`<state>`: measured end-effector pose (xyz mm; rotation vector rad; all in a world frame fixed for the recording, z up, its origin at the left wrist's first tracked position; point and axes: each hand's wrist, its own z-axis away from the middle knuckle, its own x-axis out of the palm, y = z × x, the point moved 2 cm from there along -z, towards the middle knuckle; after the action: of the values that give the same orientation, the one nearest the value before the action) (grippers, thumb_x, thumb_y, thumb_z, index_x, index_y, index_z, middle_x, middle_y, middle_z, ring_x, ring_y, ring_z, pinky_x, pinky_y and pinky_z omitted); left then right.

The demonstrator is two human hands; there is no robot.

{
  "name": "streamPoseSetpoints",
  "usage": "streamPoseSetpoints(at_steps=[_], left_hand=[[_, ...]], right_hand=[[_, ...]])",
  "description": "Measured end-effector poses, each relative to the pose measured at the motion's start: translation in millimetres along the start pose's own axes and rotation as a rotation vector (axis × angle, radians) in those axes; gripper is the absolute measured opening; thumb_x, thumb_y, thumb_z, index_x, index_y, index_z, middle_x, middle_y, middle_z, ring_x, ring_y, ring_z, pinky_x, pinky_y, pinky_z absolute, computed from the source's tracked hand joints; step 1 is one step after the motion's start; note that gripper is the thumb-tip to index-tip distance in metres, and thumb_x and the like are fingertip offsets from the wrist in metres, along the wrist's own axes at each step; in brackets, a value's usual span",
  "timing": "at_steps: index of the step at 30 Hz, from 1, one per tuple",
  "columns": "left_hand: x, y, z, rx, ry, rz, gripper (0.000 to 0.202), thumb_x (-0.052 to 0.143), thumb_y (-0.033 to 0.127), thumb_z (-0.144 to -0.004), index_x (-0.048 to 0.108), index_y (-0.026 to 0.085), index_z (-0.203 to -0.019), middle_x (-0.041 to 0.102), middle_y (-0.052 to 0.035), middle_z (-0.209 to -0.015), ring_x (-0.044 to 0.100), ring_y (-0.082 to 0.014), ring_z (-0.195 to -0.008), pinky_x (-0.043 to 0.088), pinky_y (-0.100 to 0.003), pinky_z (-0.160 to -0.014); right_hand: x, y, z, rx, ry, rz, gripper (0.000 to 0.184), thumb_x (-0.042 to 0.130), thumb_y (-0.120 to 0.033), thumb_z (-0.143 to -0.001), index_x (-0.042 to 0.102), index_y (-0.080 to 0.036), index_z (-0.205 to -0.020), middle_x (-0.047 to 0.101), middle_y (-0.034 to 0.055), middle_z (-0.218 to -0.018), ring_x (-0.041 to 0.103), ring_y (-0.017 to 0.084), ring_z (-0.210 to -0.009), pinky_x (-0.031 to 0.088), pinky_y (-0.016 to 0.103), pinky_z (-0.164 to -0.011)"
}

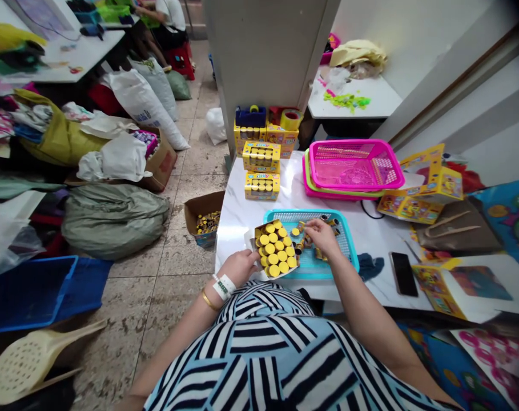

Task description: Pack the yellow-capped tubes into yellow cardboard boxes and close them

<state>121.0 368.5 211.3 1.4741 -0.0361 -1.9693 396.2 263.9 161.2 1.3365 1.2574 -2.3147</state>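
My left hand [241,267] grips the near edge of an open yellow display box [276,249], which is packed with upright tubes with yellow caps. The box rests on a teal plastic tray [352,251] with a mesh bottom. My right hand [322,236] is over the tray, its fingertips pinching a small gold-coloured tube [301,226]. Several loose tubes [306,242] lie on the tray between the box and my right hand. Part of the tray is hidden under the box and my hands.
The white marble table [366,228] holds stacked pink baskets, stacked yellow boxes, a phone and a brown pouch. A cardboard box of tubes stands on the tiled floor to the left, beside full sacks and a blue crate. A seated person is at the far back.
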Motion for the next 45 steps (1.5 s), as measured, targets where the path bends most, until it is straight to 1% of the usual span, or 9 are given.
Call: streamPoseSetpoints(at_steps=[4,7,9,12,16,19,26,30,45], left_hand=[[0.3,0,-1,0.012,0.000,-0.017,0.022,0.052,0.025,-0.090,0.058,0.020,-0.111,0.063,-0.0081,-0.101,0.064,-0.0230,-0.094,0.050,-0.032,-0.080],[-1.6,1,-4,0.003,-0.020,-0.034,0.022,0.053,0.027,-0.091,0.058,0.020,-0.111,0.063,-0.0082,-0.103,0.064,-0.0222,-0.095,0.049,-0.032,-0.081],[-2.7,2,-5,-0.002,-0.029,-0.044,0.023,0.053,0.028,-0.091,0.058,0.021,-0.112,0.063,-0.0081,-0.103,0.064,-0.0215,-0.095,0.049,-0.031,-0.082],[-2.6,2,-6,0.003,-0.029,-0.059,0.023,0.053,0.028,-0.091,0.058,0.021,-0.112,0.063,-0.0074,-0.103,0.064,-0.0213,-0.095,0.049,-0.030,-0.081],[-0.7,0,-7,0.015,-0.013,-0.056,0.024,0.054,0.029,-0.090,0.058,0.021,-0.113,0.063,-0.0070,-0.103,0.064,-0.0216,-0.095,0.049,-0.030,-0.080],[0.2,-1,-7,0.023,-0.024,-0.051,0.025,0.054,0.029,-0.090,0.058,0.022,-0.114,0.063,-0.0071,-0.103,0.064,-0.0217,-0.095,0.049,-0.030,-0.080],[-0.5,-3,-7,0.025,-0.015,-0.040,0.025,0.055,0.027,-0.089,0.059,0.021,-0.114,0.064,-0.0068,-0.103,0.064,-0.0224,-0.094,0.049,-0.031,-0.080],[0.2,-4,-6,0.026,-0.012,-0.039,0.024,0.055,0.027,-0.090,0.059,0.021,-0.113,0.064,-0.0070,-0.104,0.064,-0.0222,-0.094,0.049,-0.030,-0.080],[7.7,-13,-1,0.032,0.043,-0.010,0.019,0.052,0.028,-0.092,0.059,0.020,-0.107,0.063,-0.0070,-0.100,0.064,-0.0218,-0.090,0.050,-0.030,-0.078]], right_hand=[[27,48,14,0.039,-0.100,0.207,0.034,0.056,-0.020,-0.078,0.067,-0.020,-0.110,0.068,0.0059,-0.093,0.063,0.019,-0.081,0.047,0.028,-0.074],[53,56,26,-0.007,-0.169,0.273,0.050,0.058,-0.014,-0.076,0.062,-0.033,-0.123,0.062,0.0037,-0.114,0.061,0.019,-0.093,0.045,0.026,-0.079],[63,59,28,0.000,-0.173,0.322,0.044,0.055,-0.020,-0.083,0.061,-0.032,-0.124,0.057,0.0064,-0.120,0.060,0.021,-0.096,0.044,0.028,-0.078],[68,64,24,0.004,-0.172,0.379,0.037,0.052,-0.029,-0.088,0.061,-0.030,-0.124,0.051,0.0085,-0.122,0.059,0.022,-0.095,0.045,0.029,-0.076],[70,69,21,-0.077,-0.226,0.419,0.049,0.051,-0.020,-0.088,0.055,-0.038,-0.133,0.048,0.0053,-0.123,0.058,0.019,-0.096,0.044,0.027,-0.078],[67,71,24,-0.139,-0.265,0.419,0.052,0.051,-0.018,-0.087,0.052,-0.035,-0.136,0.047,0.0058,-0.126,0.057,0.018,-0.100,0.044,0.025,-0.083],[59,61,26,-0.317,-0.494,0.546,0.045,0.041,-0.018,-0.091,0.048,-0.031,-0.134,0.042,0.0063,-0.147,0.061,0.021,-0.099,0.046,0.031,-0.077],[63,51,14,-0.272,-0.488,0.583,0.037,0.036,-0.024,-0.095,0.049,-0.023,-0.130,0.057,0.0112,-0.131,0.062,0.024,-0.094,0.046,0.033,-0.076],[78,9,6,-0.054,-0.517,0.542,0.042,0.052,-0.042,-0.086,0.059,-0.022,-0.122,0.067,0.0138,-0.117,0.065,0.029,-0.104,0.049,0.035,-0.079]])
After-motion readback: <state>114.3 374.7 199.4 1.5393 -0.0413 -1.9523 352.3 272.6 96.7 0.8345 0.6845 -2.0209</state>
